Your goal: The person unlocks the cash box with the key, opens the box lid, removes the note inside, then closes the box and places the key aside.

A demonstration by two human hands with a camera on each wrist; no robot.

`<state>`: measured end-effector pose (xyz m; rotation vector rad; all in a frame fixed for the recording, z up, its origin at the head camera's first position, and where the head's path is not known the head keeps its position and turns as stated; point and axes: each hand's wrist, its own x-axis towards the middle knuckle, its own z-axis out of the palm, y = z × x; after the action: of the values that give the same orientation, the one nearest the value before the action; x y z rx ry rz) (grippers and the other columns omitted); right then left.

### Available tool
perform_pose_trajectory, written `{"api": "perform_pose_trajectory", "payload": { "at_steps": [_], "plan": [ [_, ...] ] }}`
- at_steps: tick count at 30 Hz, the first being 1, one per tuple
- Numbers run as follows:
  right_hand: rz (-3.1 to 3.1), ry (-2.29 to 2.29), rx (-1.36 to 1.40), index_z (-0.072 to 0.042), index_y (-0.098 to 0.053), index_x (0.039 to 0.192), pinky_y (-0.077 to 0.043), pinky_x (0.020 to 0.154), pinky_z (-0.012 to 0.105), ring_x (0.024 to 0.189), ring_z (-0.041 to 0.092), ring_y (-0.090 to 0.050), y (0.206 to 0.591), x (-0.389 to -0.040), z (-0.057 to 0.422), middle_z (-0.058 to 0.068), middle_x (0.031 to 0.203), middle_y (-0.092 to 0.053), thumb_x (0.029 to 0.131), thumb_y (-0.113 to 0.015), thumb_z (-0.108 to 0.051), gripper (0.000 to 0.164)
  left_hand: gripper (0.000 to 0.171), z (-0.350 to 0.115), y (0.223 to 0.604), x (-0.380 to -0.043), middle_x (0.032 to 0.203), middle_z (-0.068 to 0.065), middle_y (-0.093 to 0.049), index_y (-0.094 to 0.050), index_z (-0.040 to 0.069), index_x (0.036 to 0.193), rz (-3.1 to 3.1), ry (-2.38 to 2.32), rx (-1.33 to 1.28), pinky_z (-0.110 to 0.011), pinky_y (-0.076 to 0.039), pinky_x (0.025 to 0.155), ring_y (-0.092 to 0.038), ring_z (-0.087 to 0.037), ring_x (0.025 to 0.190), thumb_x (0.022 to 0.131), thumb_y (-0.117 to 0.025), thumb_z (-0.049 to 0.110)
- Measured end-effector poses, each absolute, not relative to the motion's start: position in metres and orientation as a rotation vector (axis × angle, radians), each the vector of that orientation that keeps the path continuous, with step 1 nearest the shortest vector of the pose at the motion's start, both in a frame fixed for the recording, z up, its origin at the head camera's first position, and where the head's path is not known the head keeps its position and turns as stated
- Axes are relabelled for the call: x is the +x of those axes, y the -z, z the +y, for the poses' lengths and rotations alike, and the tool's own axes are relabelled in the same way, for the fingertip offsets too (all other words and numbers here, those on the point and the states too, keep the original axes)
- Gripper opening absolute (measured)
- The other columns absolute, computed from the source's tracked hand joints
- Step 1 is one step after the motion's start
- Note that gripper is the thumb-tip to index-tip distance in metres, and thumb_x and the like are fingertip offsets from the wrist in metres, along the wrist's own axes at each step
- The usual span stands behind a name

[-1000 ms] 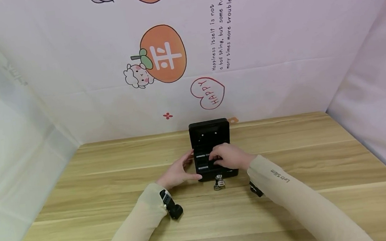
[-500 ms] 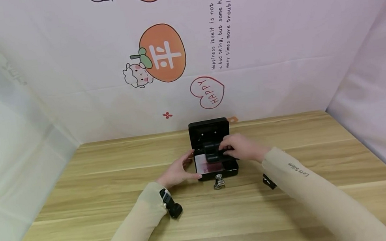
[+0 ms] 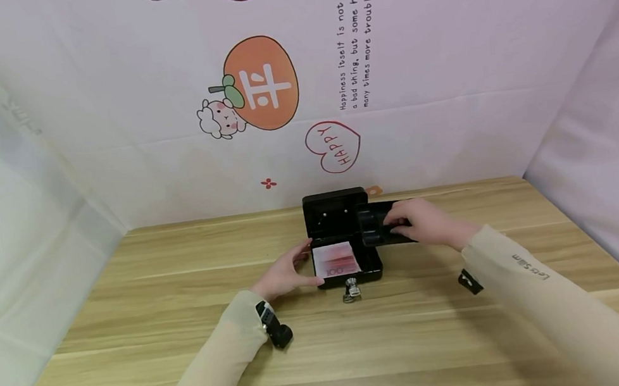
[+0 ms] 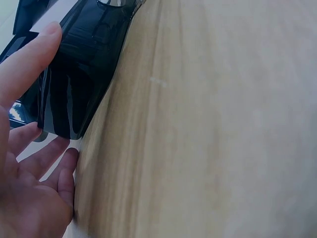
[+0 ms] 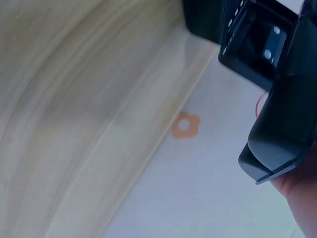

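A small black cash box (image 3: 377,272) stands with its lid raised at the back of the table. In its left part lie reddish banknotes (image 3: 335,260) marked 100. My left hand (image 3: 283,276) rests against the box's left side, thumb straight at the front corner and fingers spread at the back corner. In the left wrist view, the fingertips (image 4: 63,145) touch the box's lower edge. My right hand (image 3: 427,221) holds a black compartment tray (image 3: 372,227) up to the right of the box, fingers curled on its inner part. A lock with keys (image 3: 351,287) hangs at the front.
The wooden table (image 3: 328,356) reaches back to a white printed cloth (image 3: 437,102) behind the box. More white cloth hangs on the left and right. A black strap device (image 3: 274,327) sits on the left wrist.
My right hand has lifted the tray out of the cash box and carried it up and right, uncovering the banknotes. The left hand stays at the box's side.
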<state>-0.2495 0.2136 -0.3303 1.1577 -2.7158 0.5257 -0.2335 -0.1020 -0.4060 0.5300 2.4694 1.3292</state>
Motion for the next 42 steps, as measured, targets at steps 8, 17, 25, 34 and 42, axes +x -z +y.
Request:
{"api": "perform_pose_trajectory", "payload": {
  "at_steps": [8, 17, 25, 34, 42],
  "plan": [
    [-2.851, -0.497, 1.058, 0.002, -0.070, 0.099, -0.054, 0.074, 0.041, 0.088, 0.031, -0.065, 0.332, -0.246, 0.238, 0.015, 0.097, -0.068, 0.082, -0.066, 0.006, 0.018, 0.092, -0.103, 0.406, -0.233, 0.147, -0.017, -0.038, -0.025, 0.013, 0.151, 2.485, -1.315, 0.531, -0.044, -0.029, 0.112, -0.037, -0.032, 0.135, 0.077, -0.080, 0.021],
    [-2.929, -0.525, 0.962, 0.004, -0.070, 0.099, -0.055, 0.074, 0.042, 0.088, 0.033, -0.066, 0.353, -0.250, 0.256, 0.018, 0.097, -0.069, 0.082, -0.065, 0.007, 0.018, 0.093, -0.103, 0.408, -0.235, 0.149, -0.016, -0.037, -0.024, 0.014, 0.151, 2.485, -1.300, 0.535, -0.044, -0.030, 0.112, -0.036, -0.030, 0.136, 0.077, -0.080, 0.022],
    [-2.995, -0.541, 0.898, 0.005, -0.070, 0.099, -0.055, 0.077, 0.043, 0.092, 0.036, -0.065, 0.367, -0.255, 0.262, 0.020, 0.098, -0.069, 0.082, -0.064, 0.008, 0.018, 0.094, -0.104, 0.411, -0.237, 0.149, -0.017, -0.036, -0.023, 0.012, 0.151, 2.500, -1.291, 0.570, -0.045, -0.031, 0.111, -0.037, -0.033, 0.135, 0.077, -0.080, 0.025],
    [-2.992, -0.548, 0.889, 0.006, -0.070, 0.097, -0.055, 0.076, 0.043, 0.091, 0.036, -0.065, 0.376, -0.263, 0.263, 0.021, 0.097, -0.069, 0.081, -0.065, 0.009, 0.016, 0.093, -0.103, 0.409, -0.237, 0.151, -0.013, -0.034, -0.024, 0.014, 0.151, 2.480, -1.312, 0.538, -0.043, -0.029, 0.112, -0.035, -0.029, 0.137, 0.077, -0.080, 0.021],
    [-3.023, -0.482, 0.894, 0.005, -0.071, 0.096, -0.053, 0.078, 0.046, 0.094, 0.039, -0.064, 0.379, -0.271, 0.267, 0.021, 0.097, -0.069, 0.082, -0.064, 0.007, 0.015, 0.093, -0.104, 0.414, -0.239, 0.151, -0.012, -0.034, -0.024, 0.015, 0.151, 2.482, -1.309, 0.547, -0.042, -0.029, 0.113, -0.036, -0.028, 0.137, 0.077, -0.080, 0.021]
  ]
}}
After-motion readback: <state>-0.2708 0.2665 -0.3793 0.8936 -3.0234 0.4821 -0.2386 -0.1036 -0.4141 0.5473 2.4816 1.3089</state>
